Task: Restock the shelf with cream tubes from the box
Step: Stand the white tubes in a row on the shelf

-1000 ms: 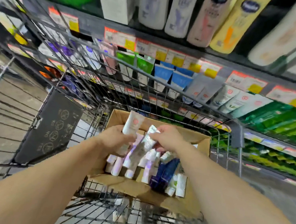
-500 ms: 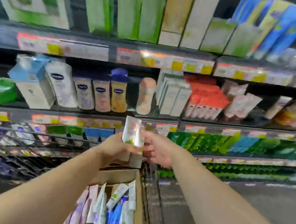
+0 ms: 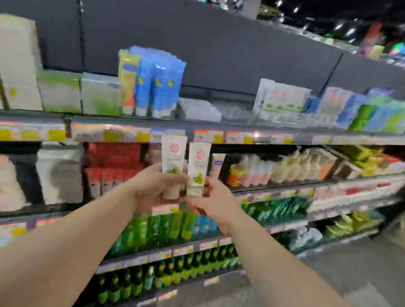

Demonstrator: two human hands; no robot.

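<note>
White cream tubes with green print stand upright side by side in front of the shelf (image 3: 250, 131), raised before its price-label strip. The left hand (image 3: 156, 186) grips the left tube (image 3: 172, 155) around its lower part; the right hand (image 3: 215, 201) pinches the right tube (image 3: 197, 168) near its cap end. Blue tubes (image 3: 154, 82) stand on the shelf above.

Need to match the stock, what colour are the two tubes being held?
White tubes with a red logo and green print low down, seen in the head view.
</note>
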